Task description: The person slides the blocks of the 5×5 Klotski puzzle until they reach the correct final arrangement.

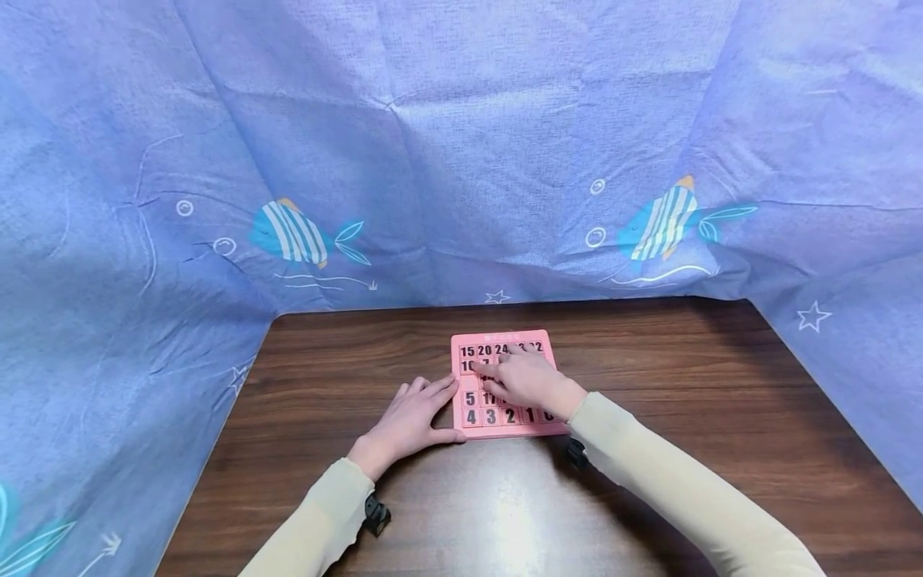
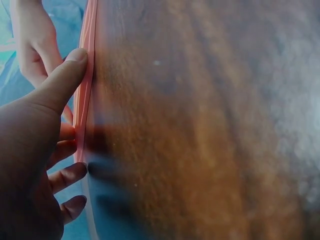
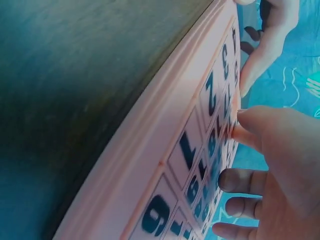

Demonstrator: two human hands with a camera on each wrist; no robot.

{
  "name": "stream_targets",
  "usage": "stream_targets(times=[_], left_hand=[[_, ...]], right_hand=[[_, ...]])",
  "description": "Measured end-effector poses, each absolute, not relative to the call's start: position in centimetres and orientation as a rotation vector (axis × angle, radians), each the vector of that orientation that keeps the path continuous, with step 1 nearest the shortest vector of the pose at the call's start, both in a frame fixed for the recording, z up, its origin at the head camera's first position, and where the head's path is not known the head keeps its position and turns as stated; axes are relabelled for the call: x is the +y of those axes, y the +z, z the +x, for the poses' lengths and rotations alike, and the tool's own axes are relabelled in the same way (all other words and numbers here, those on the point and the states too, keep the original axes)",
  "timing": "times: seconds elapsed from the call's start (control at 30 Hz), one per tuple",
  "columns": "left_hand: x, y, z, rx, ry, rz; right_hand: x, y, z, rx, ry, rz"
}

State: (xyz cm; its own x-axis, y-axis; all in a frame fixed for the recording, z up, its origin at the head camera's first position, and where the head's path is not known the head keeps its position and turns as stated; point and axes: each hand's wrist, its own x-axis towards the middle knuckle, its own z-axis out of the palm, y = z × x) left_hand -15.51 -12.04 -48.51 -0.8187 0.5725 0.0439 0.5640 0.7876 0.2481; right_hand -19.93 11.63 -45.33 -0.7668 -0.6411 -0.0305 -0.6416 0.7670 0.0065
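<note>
A pink number slide puzzle (image 1: 461,429) lies on the table, its square tiles printed with black numbers. My left hand (image 1: 405,421) rests against the puzzle's left side, fingertips at the frame and thumb at the near left corner. Over the right part of the board is my right hand (image 1: 532,378), index finger extended to the tiles beside the 10 tile (image 1: 467,366). A gap without a tile shows below the 10. In the right wrist view, the 6 tile (image 3: 156,215) and the 1 tile (image 3: 187,150) are near the camera. Several tiles are hidden under my right hand.
The puzzle lies on a dark brown wooden table (image 1: 346,353) with a glossy glare near its front. Behind and beside it hangs a blue cloth (image 1: 461,160) printed with striped fish. Black wrist straps (image 1: 376,514) show below both sleeves.
</note>
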Motion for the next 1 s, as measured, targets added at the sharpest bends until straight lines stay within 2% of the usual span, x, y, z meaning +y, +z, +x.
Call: stream_targets(times=[0.47, 0.8, 1.0], left_hand=[[-12.2, -48.3, -15.4, 2.958, 0.394, 0.937], [-11.9, -48.1, -15.3, 2.95, 0.395, 0.951], [-11.9, -48.2, -15.4, 2.952, 0.386, 0.957]], right_hand=[[12.1, -45.1, -15.8, 2.882, 0.016, -1.392], [11.9, -45.4, -17.0, 2.935, 0.021, -1.188], [11.8, -45.2, -17.7, 2.914, -0.013, -1.181]])
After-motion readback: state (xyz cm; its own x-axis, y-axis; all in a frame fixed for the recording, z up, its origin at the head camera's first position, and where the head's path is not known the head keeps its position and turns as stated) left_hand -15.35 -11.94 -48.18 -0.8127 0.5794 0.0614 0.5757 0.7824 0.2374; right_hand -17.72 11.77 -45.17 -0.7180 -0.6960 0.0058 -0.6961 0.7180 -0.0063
